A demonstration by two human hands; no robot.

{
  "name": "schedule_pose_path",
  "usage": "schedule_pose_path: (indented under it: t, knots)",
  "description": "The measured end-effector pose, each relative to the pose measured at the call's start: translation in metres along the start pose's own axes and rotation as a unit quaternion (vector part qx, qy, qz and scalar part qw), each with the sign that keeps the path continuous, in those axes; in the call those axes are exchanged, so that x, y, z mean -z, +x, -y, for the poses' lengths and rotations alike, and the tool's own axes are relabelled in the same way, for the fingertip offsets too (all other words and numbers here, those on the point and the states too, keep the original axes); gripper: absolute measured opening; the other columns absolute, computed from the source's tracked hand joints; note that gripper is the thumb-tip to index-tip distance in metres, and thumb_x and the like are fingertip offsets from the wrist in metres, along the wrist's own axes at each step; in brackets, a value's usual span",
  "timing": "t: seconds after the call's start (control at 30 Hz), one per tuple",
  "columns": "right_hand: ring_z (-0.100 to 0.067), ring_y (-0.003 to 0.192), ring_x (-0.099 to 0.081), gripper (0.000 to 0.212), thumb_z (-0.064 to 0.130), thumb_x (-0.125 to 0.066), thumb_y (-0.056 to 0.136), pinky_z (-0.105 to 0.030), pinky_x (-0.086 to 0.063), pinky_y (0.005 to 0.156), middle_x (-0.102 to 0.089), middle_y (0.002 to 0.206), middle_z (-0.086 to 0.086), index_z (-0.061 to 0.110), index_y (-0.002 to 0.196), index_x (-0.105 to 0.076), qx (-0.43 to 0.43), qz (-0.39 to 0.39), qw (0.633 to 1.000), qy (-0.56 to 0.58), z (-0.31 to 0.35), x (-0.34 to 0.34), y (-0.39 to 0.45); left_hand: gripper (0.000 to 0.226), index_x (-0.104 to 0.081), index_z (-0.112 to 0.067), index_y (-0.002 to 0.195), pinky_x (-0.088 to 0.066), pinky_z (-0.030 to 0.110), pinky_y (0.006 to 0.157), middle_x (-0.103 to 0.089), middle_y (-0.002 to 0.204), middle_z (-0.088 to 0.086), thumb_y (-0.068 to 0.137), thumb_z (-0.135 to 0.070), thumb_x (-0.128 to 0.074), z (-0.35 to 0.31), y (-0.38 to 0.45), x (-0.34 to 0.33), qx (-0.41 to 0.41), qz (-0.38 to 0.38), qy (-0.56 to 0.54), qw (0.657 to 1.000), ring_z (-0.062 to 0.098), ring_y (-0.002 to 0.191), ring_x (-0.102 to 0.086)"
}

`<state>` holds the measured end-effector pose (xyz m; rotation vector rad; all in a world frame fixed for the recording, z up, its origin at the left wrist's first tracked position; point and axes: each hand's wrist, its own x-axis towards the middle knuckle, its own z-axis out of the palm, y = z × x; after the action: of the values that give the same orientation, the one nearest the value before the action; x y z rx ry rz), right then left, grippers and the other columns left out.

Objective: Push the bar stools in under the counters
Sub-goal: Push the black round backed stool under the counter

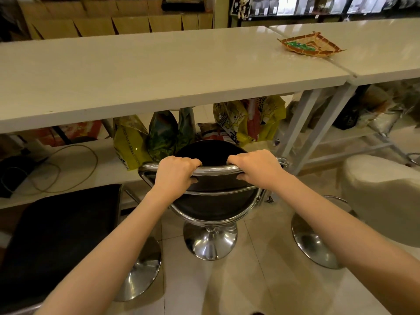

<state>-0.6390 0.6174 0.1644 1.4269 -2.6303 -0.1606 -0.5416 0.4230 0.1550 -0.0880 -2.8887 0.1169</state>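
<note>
A black bar stool (213,201) with a chrome frame and round chrome base stands in front of the white counter (159,87); its seat front sits near the counter's front edge. My left hand (175,173) and my right hand (254,167) both grip the chrome top rail of its backrest, side by side. A black square-seated stool (59,235) stands at the left, out from the counter. A white stool (381,196) stands at the right, also out from the second counter (375,53).
Bags of goods (131,142) and a coiled cable (68,169) lie on the low shelf under the counter. A woven tray (311,45) rests where the two counters meet. White counter legs (297,133) stand to the right of the held stool. The floor is pale tile.
</note>
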Motion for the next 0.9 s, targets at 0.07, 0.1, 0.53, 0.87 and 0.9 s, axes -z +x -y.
schedule_pose_path:
  t: [0.07, 0.1, 0.53, 0.87, 0.9]
  knots:
    - [-0.023, 0.090, -0.065, 0.036, 0.030, -0.062, 0.087, -0.032, -0.046, 0.061, -0.067, 0.105, 0.001, 0.022, 0.119, -0.047, 0.019, 0.000, 1.000, 0.001, -0.008, -0.002, -0.001, 0.030, -0.064, -0.019, 0.110, -0.047, 0.031, 0.064, -0.072, 0.088, 0.004, 0.081, -0.028, -0.069, -0.008, 0.000, 0.001, 0.013, 0.005, 0.006, 1.000, 0.024, 0.079, -0.067]
    - [-0.023, 0.090, -0.065, 0.036, 0.030, -0.062, 0.087, -0.032, -0.046, 0.060, -0.067, 0.104, 0.001, 0.022, 0.119, -0.047, 0.027, -0.002, 1.000, 0.000, -0.012, -0.002, -0.001, 0.030, -0.063, -0.019, 0.110, -0.046, 0.031, 0.065, -0.072, 0.089, 0.003, 0.082, -0.029, -0.067, -0.013, 0.001, 0.001, 0.020, 0.005, 0.010, 1.000, 0.024, 0.080, -0.067]
    - [-0.024, 0.084, -0.066, 0.036, 0.028, -0.062, 0.087, -0.030, -0.039, 0.055, -0.067, 0.099, -0.001, 0.019, 0.118, -0.047, 0.122, -0.015, 0.992, 0.000, -0.054, -0.006, -0.002, 0.041, -0.053, -0.025, 0.125, -0.048, 0.033, 0.072, -0.068, 0.107, 0.000, 0.086, -0.035, -0.062, -0.061, 0.009, 0.011, 0.131, 0.051, 0.051, 0.989, 0.022, 0.096, -0.064]
    - [-0.026, 0.085, -0.064, 0.036, 0.025, -0.060, 0.089, -0.030, -0.036, 0.056, -0.066, 0.098, -0.003, 0.016, 0.119, -0.044, 0.114, -0.027, 0.993, -0.005, -0.048, -0.004, -0.003, 0.032, -0.060, -0.026, 0.114, -0.047, 0.032, 0.068, -0.070, 0.096, 0.000, 0.083, -0.035, -0.064, -0.060, 0.010, 0.016, 0.139, 0.066, 0.045, 0.987, 0.022, 0.089, -0.065]
    - [-0.026, 0.085, -0.064, 0.036, 0.025, -0.060, 0.089, -0.030, -0.036, 0.056, -0.066, 0.098, -0.004, 0.016, 0.120, -0.044, 0.111, -0.027, 0.993, -0.007, -0.047, -0.004, -0.003, 0.032, -0.060, -0.026, 0.114, -0.047, 0.032, 0.068, -0.070, 0.096, 0.000, 0.083, -0.035, -0.064, -0.059, 0.009, 0.015, 0.137, 0.068, 0.044, 0.987, 0.022, 0.089, -0.065]
